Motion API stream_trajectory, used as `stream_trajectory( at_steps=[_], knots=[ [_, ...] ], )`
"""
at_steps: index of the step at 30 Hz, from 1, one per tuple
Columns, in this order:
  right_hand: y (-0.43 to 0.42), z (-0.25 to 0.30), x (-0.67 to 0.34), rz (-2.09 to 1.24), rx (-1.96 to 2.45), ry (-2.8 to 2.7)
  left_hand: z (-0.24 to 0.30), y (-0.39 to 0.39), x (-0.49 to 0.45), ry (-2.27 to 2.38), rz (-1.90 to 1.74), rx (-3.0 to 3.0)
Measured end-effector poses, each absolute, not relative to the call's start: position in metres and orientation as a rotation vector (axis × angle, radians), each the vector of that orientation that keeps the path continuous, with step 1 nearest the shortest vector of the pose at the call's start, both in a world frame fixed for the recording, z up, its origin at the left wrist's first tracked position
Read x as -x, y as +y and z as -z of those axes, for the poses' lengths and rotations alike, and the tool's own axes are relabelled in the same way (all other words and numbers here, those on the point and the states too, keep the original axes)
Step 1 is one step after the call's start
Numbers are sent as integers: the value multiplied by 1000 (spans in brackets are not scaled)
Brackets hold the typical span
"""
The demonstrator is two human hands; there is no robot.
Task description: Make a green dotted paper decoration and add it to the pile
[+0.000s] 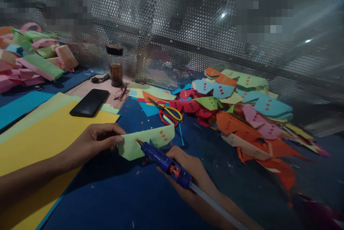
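My left hand [99, 140] pinches the left end of a folded light green paper strip [147, 135], which stands on edge above the blue surface. Small orange squares [163, 136] mark the strip's right part. In my right hand [190, 170] is a blue glue gun [166, 162], its fingers wrapped round the handle, which is mostly hidden. The nozzle tip meets or nearly meets the strip's face, beside a small orange spot. A clear glue stick [212, 203] trails from the gun's back. Just behind the strip lie scissors [165, 111] with red and yellow handles.
Folded coloured paper pieces [228, 122] are heaped at the right. Yellow sheets [45, 147] lie at the left, with a black phone [90, 103] on them. A lidded jar [115, 66] stands behind, before a perforated metal panel [166, 40]. More paper shapes [34, 56] pile up far left.
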State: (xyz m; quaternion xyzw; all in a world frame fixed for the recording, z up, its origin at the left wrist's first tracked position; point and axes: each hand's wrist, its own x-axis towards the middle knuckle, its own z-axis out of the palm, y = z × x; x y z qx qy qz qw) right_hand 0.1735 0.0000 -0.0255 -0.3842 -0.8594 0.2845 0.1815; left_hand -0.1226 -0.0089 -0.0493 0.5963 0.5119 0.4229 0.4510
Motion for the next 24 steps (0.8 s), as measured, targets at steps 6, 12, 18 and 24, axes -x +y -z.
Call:
stream_trajectory(
  at_steps=[6, 12, 18, 24],
  knots=[
    [1, 26, -174, -810, 1088, -2432, 51, -9, 123, 1253, -1046, -1459],
    [1, 26, -174, -789, 1065, -2441, 50, -10, 123, 1255, -1040, -1461],
    [-2, 25, -175, -757, 1079, -2422, 52, -8, 124, 1294, -1037, -1445],
    [-3, 24, -175, -781, 1105, -2448, 57, -7, 127, 1327, -1056, -1382]
  ],
)
